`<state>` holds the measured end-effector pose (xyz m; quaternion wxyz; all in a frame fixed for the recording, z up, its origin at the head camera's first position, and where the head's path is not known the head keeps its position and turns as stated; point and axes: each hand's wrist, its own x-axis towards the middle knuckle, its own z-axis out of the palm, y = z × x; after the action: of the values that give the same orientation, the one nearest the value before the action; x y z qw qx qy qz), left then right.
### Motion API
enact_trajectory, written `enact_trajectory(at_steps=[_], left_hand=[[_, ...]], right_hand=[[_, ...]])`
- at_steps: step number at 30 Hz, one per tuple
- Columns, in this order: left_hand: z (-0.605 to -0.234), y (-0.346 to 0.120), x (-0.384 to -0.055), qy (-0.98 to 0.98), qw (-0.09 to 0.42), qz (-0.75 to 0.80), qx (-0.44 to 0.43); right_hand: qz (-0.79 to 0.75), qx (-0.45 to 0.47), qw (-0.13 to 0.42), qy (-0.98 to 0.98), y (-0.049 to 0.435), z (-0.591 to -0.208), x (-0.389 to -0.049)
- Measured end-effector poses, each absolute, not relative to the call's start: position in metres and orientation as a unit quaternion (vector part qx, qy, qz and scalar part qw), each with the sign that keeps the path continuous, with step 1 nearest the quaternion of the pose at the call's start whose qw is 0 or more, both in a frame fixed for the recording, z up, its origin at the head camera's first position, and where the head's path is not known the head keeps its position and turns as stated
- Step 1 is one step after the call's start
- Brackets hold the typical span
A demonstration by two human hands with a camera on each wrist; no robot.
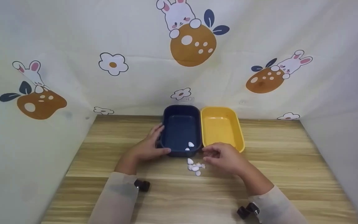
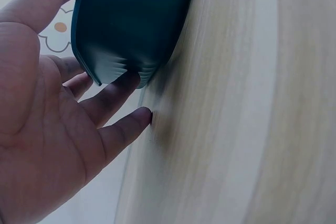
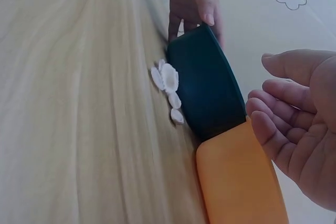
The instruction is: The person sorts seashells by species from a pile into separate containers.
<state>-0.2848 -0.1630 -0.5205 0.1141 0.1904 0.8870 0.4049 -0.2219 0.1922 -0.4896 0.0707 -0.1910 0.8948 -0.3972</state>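
Observation:
At the near left corner of a dark blue plastic container [image 1: 182, 133], my left hand [image 1: 148, 147] grips it, thumb on the front rim and fingers along the left wall. The left wrist view shows the spread fingers of this left hand [image 2: 68, 108] against the container's outside. My right hand [image 1: 227, 158] hovers by the near edge of a yellow container [image 1: 221, 124]. Its fingers are loosely bent and hold nothing in the right wrist view. Small white pebble-like or shell-like pieces [image 1: 194, 168] lie clustered on the table before the dark container; two white pieces [image 1: 191, 144] are inside it.
Both containers stand side by side on a wood-grain table [image 1: 179, 196], close to the back wall. Printed cloth [image 1: 135, 87] with rabbits and flowers hangs behind and on both sides.

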Motion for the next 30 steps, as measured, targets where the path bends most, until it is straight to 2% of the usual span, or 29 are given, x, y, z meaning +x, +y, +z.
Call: enact_trajectory(at_steps=[13, 21, 30], left_hand=[[-0.519, -0.162, -0.285, 0.89, 0.117, 0.401, 0.186], [-0.521, -0.164, -0.286, 0.887, 0.116, 0.402, 0.195], [-0.521, -0.164, -0.285, 0.887, 0.114, 0.403, 0.196]], right_hand=[[-0.37, -0.215, 0.118, 0.896, 0.191, -0.514, -0.213], [-0.318, -0.273, 0.072, 0.905, 0.189, -0.526, -0.214], [-0.315, -0.281, 0.077, 0.903, 0.187, -0.532, -0.215]])
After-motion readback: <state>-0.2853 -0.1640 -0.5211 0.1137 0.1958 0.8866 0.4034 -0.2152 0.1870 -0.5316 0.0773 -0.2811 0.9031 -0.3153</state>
